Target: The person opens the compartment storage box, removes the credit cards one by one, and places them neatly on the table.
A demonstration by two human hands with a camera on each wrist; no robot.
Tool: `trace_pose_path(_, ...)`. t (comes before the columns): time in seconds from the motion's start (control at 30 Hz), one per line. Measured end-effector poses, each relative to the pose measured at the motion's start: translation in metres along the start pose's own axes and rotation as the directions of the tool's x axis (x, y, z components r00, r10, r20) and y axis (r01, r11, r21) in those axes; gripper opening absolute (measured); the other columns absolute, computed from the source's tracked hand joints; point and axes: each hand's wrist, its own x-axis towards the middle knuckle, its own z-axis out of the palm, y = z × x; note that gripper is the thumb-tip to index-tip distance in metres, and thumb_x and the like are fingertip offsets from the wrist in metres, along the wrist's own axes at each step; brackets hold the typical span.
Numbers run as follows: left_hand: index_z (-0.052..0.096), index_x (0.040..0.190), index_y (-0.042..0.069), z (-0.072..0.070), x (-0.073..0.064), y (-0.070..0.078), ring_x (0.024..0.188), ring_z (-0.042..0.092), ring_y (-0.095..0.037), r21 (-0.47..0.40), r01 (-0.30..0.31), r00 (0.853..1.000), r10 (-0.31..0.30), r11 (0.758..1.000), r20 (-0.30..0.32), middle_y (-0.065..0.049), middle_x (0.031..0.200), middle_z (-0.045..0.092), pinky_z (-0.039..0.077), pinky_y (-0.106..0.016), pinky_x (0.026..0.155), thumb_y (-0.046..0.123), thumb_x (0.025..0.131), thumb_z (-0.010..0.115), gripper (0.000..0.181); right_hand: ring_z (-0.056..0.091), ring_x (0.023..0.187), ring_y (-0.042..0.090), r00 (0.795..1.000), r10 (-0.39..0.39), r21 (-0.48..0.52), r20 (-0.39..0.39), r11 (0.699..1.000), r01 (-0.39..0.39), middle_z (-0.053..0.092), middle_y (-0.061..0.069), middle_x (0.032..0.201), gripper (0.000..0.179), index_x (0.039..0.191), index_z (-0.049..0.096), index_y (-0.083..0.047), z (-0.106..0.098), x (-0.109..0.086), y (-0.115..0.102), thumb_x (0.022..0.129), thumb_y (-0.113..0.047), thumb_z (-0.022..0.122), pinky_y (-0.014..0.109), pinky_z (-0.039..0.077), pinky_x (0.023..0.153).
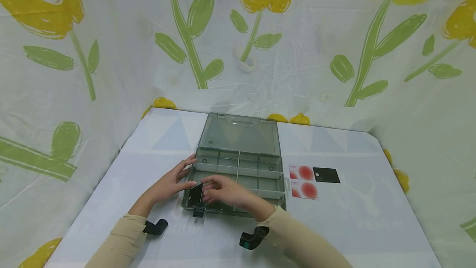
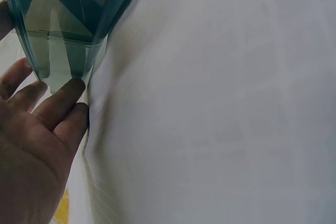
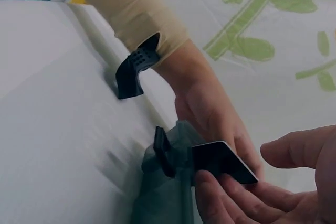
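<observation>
A clear grey-green plastic compartment box (image 1: 260, 182) lies on the table with its lid (image 1: 241, 135) folded back. In the front left compartment a black card (image 1: 195, 195) stands tilted, its upper part above the rim in the right wrist view. My left hand (image 1: 169, 184) rests along the box's left side, fingers (image 2: 60, 103) nearly straight against the outer wall, thumb over the rim near the card. My right hand (image 1: 227, 193) is over the front compartments. Its fingers (image 3: 210, 198) touch the card, while the thumb (image 3: 294, 150) stays apart from it.
Right of the box lie two white cards with red designs, one farther back (image 1: 306, 173) and one nearer (image 1: 308, 190), with another black card (image 1: 327, 175) beside the back one. A dark latch (image 1: 198, 212) projects from the box's front. Flower-printed cloth (image 1: 297, 73) surrounds the table.
</observation>
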Motion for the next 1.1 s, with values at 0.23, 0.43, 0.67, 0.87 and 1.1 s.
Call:
trace_pose_path(0.23, 0.030, 0.159, 0.016, 0.000, 0.000, 0.001, 0.145, 0.029, -0.053, -0.003, -0.002, 1.000, 0.002, 1.000, 0.005, -0.008, 0.171, 0.010, 0.032, -0.066, 0.113, 0.029, 0.097, 0.071, 0.075, 0.073, 0.093, 0.025, 0.993, 0.019, -0.015, -0.119, 1.000, -0.021, 0.073, 0.015, 0.111, 0.039, 0.137, 0.055, -0.005, 0.014, 0.007, 0.010, 0.100, -0.013, 0.066, 0.040, 0.062, 0.083)
trace_pose_path(0.43, 0.030, 0.160, 0.015, 0.000, 0.000, 0.001, 0.145, 0.028, -0.054, -0.015, -0.007, 1.000, 0.007, 1.000, 0.011, -0.008, 0.171, 0.008, 0.032, -0.066, 0.113, 0.028, 0.098, 0.070, 0.075, 0.073, 0.085, 0.021, 0.985, 0.006, -0.018, -0.171, 1.000, -0.009, 0.074, 0.010, 0.102, 0.036, 0.131, 0.056, -0.005, 0.020, 0.009, 0.012, 0.098, -0.010, 0.069, 0.040, 0.062, 0.080)
trace_pose_path(0.67, 0.029, 0.160, 0.016, 0.000, 0.000, 0.000, 0.145, 0.029, -0.053, -0.003, 0.002, 1.000, -0.002, 1.000, 0.006, -0.007, 0.171, 0.009, 0.033, -0.066, 0.113, 0.029, 0.098, 0.071, 0.076, 0.071, 0.082, 0.018, 0.984, 0.007, -0.022, -0.176, 1.000, -0.011, 0.073, 0.009, 0.100, 0.035, 0.131, 0.057, -0.007, 0.020, 0.008, 0.012, 0.098, -0.008, 0.068, 0.038, 0.061, 0.078)
trace_pose_path(0.87, 0.030, 0.160, 0.016, 0.000, 0.000, 0.000, 0.145, 0.030, -0.053, 0.000, 0.008, 1.000, -0.008, 1.000, 0.005, -0.008, 0.171, 0.009, 0.033, -0.067, 0.112, 0.030, 0.097, 0.071, 0.076, 0.072, 0.083, 0.021, 0.986, 0.018, 0.011, -0.165, 1.000, -0.017, 0.073, 0.017, 0.104, 0.035, 0.131, 0.056, -0.006, 0.017, 0.008, 0.012, 0.098, -0.006, 0.067, 0.040, 0.061, 0.081)
trace_pose_path(1.1, 0.030, 0.160, 0.017, 0.000, 0.000, 0.000, 0.144, 0.031, -0.053, 0.009, 0.010, 1.000, -0.010, 1.000, 0.000, -0.008, 0.171, 0.010, 0.033, -0.067, 0.112, 0.030, 0.097, 0.071, 0.076, 0.072, 0.083, 0.021, 0.987, 0.032, 0.052, -0.160, 0.998, -0.024, 0.071, 0.024, 0.107, 0.036, 0.132, 0.055, -0.004, 0.016, 0.008, 0.011, 0.098, -0.004, 0.066, 0.034, 0.061, 0.076)
